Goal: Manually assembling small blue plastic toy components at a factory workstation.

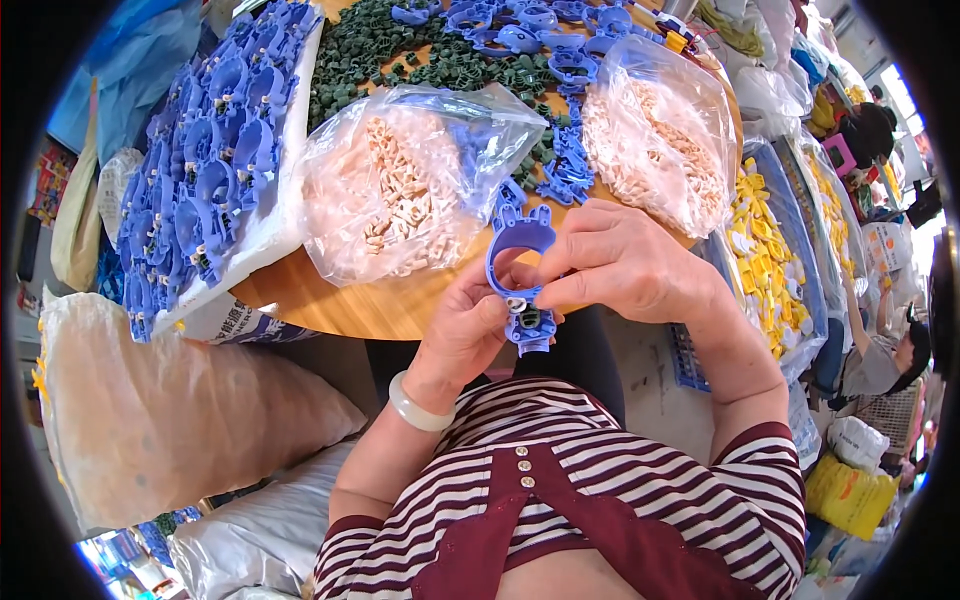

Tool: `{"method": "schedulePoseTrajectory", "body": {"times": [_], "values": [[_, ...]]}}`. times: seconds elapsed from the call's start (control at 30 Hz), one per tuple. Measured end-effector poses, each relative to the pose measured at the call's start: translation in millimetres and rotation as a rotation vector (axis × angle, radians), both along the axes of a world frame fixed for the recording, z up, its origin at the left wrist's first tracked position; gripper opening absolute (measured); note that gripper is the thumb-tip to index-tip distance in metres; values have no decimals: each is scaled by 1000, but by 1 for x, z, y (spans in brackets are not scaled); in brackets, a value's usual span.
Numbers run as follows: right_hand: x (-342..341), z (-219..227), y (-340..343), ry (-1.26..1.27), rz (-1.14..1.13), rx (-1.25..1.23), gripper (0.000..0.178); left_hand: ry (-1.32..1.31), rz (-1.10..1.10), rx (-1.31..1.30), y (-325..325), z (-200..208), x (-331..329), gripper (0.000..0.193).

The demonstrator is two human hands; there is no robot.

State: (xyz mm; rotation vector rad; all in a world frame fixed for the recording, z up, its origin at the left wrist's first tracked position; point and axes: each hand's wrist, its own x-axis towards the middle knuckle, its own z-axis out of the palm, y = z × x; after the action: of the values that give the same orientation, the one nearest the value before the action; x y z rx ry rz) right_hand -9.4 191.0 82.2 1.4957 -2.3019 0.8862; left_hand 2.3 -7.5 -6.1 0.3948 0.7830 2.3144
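Over the table's near edge, my left hand (460, 322) is wrapped round the lower left side of a blue plastic housing (525, 234) with a large round ring. A small white piece and a dark green piece sit in the housing's narrow lower part. My right hand (632, 262) is closed in a pinch at the ring's right edge. Whatever lies between its fingertips is hidden. Just beyond my hands, a clear bag (400, 200) of small cream-coloured parts lies on the left, and a second such bag (660, 140) on the right.
Dark green parts (400, 60) and more blue housings (520, 30) cover the far side of the wooden table (330, 300). Rows of blue housings stand on a white board (280, 215) at left. Yellow parts (765, 260) fill a crate at right. A large sack (190, 410) stands lower left. Other people are at far right.
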Motion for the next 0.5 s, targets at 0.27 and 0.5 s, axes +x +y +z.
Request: {"method": "schedulePoseTrajectory", "body": {"times": [0.27, 0.5], "values": [[9, 0, -4, -20, -110, -6, 21, 7, 26, 21, 0, -4, 0, 65], [25, -4, -6, -84, -330, -82, 21, 8, 50, 17, 1, -1, 2, 64]]}}
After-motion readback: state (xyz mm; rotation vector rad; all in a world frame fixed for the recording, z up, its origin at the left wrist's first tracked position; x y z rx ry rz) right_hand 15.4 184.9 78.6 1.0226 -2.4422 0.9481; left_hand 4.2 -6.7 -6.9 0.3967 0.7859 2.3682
